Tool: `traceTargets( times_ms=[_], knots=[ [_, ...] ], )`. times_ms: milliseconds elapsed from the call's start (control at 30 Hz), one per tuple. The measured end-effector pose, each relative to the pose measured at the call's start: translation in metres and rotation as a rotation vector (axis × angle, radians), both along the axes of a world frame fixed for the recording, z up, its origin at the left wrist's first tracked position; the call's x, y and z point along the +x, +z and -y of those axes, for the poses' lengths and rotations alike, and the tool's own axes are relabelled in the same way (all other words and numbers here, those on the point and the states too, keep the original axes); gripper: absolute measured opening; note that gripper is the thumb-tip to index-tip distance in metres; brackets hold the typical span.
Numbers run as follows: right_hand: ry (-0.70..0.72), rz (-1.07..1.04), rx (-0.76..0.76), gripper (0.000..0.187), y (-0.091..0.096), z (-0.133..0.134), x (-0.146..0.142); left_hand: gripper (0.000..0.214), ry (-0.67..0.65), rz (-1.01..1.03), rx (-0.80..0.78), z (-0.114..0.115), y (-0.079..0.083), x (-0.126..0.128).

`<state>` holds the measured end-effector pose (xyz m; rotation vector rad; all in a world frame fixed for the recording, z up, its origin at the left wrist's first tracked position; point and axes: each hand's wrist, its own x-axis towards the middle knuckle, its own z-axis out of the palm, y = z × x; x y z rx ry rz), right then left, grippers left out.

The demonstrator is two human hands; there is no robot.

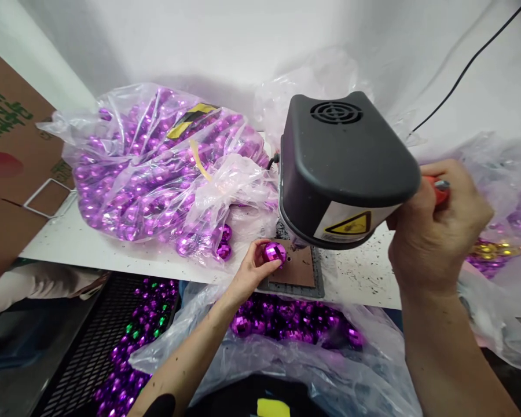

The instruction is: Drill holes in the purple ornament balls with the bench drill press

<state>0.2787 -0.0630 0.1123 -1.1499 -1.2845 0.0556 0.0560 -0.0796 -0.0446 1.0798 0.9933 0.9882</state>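
My left hand (252, 267) pinches a small purple mirror ball (274, 252) and holds it over the brown pad (298, 271) on the base of a black bench machine (342, 168). My right hand (432, 229) is closed round the machine's orange-handled lever (438, 190) on its right side. The ball sits just left of the machine's lower tip.
A large clear bag of purple balls (156, 174) lies on the white table at left. Another open bag of purple balls (295, 324) hangs below the table edge. A black crate (108, 341) with purple and green balls stands lower left. A cardboard box (8, 156) stands far left, and a bag with gold balls (495, 250) lies at right.
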Motion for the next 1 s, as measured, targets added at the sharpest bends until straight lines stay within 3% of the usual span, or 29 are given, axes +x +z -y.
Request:
traceTargets(
  times_ms=[100, 200, 367, 533, 700, 833, 1000],
  knots=[
    [-0.009, 0.019, 0.002, 0.04, 0.0, 0.0, 0.0, 0.055, 0.039, -0.26, 0.224, -0.001, -0.012, 0.006],
    [-0.002, 0.021, 0.001, 0.039, 0.0, 0.0, 0.0, 0.05, 0.087, -0.432, 0.326, -0.001, -0.022, 0.012],
    [0.027, 0.014, 0.002, 0.039, 0.0, 0.0, -0.001, 0.05, 0.142, -0.58, 0.485, -0.001, -0.029, 0.022],
    [0.021, 0.01, 0.006, 0.038, -0.001, 0.0, 0.0, 0.051, 0.093, -0.668, 0.655, -0.002, -0.03, 0.028],
    [0.006, 0.03, 0.014, 0.038, -0.002, 0.0, 0.0, 0.05, 0.039, -0.654, 0.634, -0.004, -0.024, 0.031],
    [-0.011, 0.042, 0.022, 0.039, -0.002, 0.0, -0.001, 0.043, 0.091, -0.65, 0.544, -0.005, -0.021, 0.037],
    [-0.022, 0.041, 0.018, 0.04, -0.003, 0.002, -0.001, 0.038, 0.045, -0.694, 0.629, -0.002, -0.026, 0.043]
  ],
)
